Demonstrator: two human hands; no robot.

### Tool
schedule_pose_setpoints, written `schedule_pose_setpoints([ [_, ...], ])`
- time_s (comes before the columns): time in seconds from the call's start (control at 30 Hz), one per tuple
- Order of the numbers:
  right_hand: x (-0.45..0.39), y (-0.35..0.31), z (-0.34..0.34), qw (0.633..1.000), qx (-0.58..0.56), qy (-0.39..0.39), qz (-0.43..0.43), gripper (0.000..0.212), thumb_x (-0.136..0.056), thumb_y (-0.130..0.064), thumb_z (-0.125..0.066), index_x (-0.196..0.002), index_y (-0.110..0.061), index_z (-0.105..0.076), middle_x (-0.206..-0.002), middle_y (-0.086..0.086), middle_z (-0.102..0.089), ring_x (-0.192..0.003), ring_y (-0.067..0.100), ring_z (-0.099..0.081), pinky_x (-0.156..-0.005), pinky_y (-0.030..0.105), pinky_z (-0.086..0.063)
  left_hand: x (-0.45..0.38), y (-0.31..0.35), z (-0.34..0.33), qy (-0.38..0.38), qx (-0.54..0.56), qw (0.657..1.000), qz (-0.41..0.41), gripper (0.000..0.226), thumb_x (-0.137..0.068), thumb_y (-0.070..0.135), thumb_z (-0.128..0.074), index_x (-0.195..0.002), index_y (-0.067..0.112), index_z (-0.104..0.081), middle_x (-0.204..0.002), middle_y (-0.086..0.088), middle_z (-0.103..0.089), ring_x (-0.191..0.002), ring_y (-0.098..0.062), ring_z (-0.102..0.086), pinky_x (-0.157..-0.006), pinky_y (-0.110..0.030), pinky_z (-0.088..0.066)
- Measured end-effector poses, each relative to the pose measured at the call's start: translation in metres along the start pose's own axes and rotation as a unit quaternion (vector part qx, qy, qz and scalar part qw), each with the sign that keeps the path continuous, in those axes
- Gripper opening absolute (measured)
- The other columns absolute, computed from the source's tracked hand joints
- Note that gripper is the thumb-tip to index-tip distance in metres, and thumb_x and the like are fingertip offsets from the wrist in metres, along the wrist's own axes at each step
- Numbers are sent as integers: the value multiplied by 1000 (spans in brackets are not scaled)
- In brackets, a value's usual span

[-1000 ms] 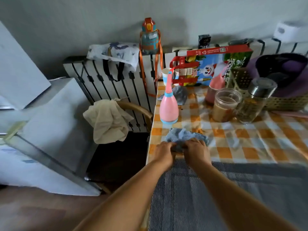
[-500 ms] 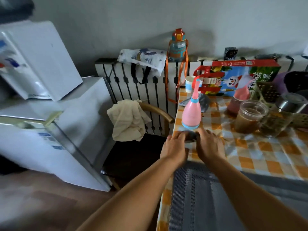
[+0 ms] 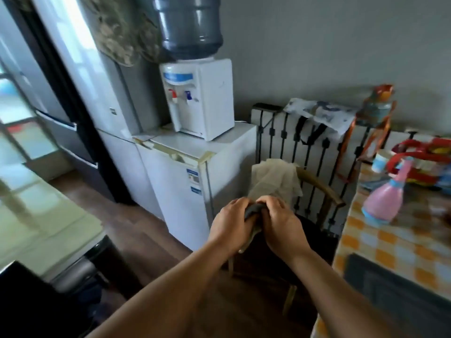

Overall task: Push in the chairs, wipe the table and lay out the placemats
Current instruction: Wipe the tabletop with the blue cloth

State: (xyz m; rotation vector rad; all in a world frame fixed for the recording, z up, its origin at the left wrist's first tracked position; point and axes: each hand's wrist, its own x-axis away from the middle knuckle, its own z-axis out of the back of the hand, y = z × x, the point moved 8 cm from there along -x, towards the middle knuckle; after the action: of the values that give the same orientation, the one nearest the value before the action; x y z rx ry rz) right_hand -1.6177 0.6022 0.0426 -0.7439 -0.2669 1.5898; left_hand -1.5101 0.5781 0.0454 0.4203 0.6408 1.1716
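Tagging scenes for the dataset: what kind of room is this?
Most likely a home kitchen or dining corner: a water dispenser standing on a small white fridge, a table with a checked cloth, and a wooden chair beside it.

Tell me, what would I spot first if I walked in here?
Probably the two hands, left hand and right hand, bunching a dark cloth together in the middle, above a wooden chair. Next, the white water dispenser with its big grey bottle, up on a small fridge. At the right, a pink bottle stands on the checked table.
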Motion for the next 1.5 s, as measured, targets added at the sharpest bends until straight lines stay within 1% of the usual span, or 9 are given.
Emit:
schedule_pose_setpoints([
  [0.03,5,-60,-30,999,-8,-24,38,27,-98,-19,-40,-123,-20,-50,-124,4,-53,-109,26,-56,-87,35,-44,31,-40,51,30,-7,999,37,21,-85,32,-58,-104,26,-60,-108,-1,-64,-99,-23,-59,-79,-34,-48],
  [0.2,25,-189,-90,987,-42,-58,141,21,-98,-18,-43,-116,-17,-53,-114,5,-58,-103,24,-59,-86,34,-49,113,-103,162,107,1,991,86,20,-84,28,-58,-104,26,-60,-104,1,-64,-94,-19,-60,-77,-29,-46],
  [0.3,55,-298,-132,970,-93,-84,206,24,-99,-22,-41,-117,-17,-56,-114,4,-60,-103,22,-58,-79,23,-38,190,-151,249,166,-12,976,141,25,-87,25,-54,-112,25,-59,-112,-1,-63,-101,-22,-59,-85,-30,-45],
  [0.47,123,-467,-198,928,-154,-150,305,30,-99,-25,-40,-121,-15,-57,-117,8,-58,-111,25,-55,-87,29,-39,324,-215,383,268,-65,941,197,27,-86,12,-57,-112,16,-62,-109,-6,-66,-97,-22,-58,-68,-12,-30],
  [0.6,184,-579,-239,886,-181,-185,385,27,-98,-19,-45,-119,-13,-60,-116,8,-60,-107,26,-58,-87,31,-42,429,-258,461,343,-76,897,269,19,-83,19,-62,-103,17,-64,-95,-3,-66,-83,-17,-59,-61,-8,-36],
  [0.67,210,-622,-257,866,-189,-208,413,27,-98,-19,-45,-120,-14,-60,-117,7,-60,-106,27,-58,-86,31,-43,473,-273,488,371,-79,878,293,20,-83,23,-63,-102,18,-63,-93,-3,-66,-81,-17,-60,-66,-15,-42],
  [0.93,287,-754,-344,791,-207,-274,507,23,-96,-15,-45,-113,-15,-61,-108,7,-62,-93,28,-60,-74,31,-44,600,-337,561,394,-133,824,384,19,-87,16,-55,-102,12,-65,-95,-10,-68,-85,-24,-61,-74,-33,-48],
  [1.3,356,-900,-467,715,-243,-360,547,19,-95,-18,-48,-106,-19,-63,-103,4,-62,-85,23,-56,-69,29,-40,712,-439,641,406,-96,755,506,16,-88,25,-55,-100,15,-58,-86,-1,-58,-77,-19,-52,-67,-26,-38],
  [1.5,421,-945,-506,677,-223,-410,569,22,-96,-19,-46,-112,-20,-61,-109,3,-60,-94,24,-57,-72,29,-40,785,-462,664,432,-109,698,560,15,-89,20,-52,-92,9,-61,-87,-11,-66,-76,-24,-56,-64,-28,-40],
])
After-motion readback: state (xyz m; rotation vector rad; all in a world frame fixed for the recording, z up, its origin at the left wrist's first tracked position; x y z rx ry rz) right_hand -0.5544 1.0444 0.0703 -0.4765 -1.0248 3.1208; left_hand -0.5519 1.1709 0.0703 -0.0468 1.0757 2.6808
